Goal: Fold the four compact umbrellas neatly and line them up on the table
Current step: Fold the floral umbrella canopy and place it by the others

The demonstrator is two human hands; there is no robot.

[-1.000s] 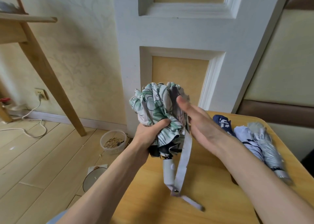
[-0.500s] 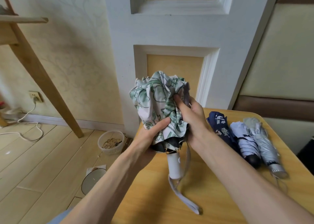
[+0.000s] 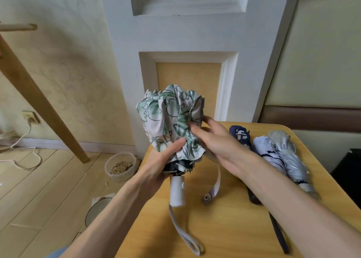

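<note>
1. Two straps lie nearest. The wrist loop [image 3: 185, 236] trails from the white handle [image 3: 177, 191] onto the wooden table [image 3: 224, 228], and the closure strap [image 3: 215, 181] hangs just right of the handle.
2. The left hand [image 3: 166, 160] wraps around the lower canopy of the floral umbrella [image 3: 168, 117], thumb across the front, holding it upright over the table's left side.
3. The right hand [image 3: 220, 144] pinches a canopy fold between thumb and fingers.
4. Behind the right forearm, a navy umbrella [image 3: 241, 136], a white umbrella [image 3: 271, 156] and a silver umbrella [image 3: 291, 160] lie folded side by side on the table.
5. Farther left, a plastic tub of grain [image 3: 121, 166] stands on the floor.
</note>
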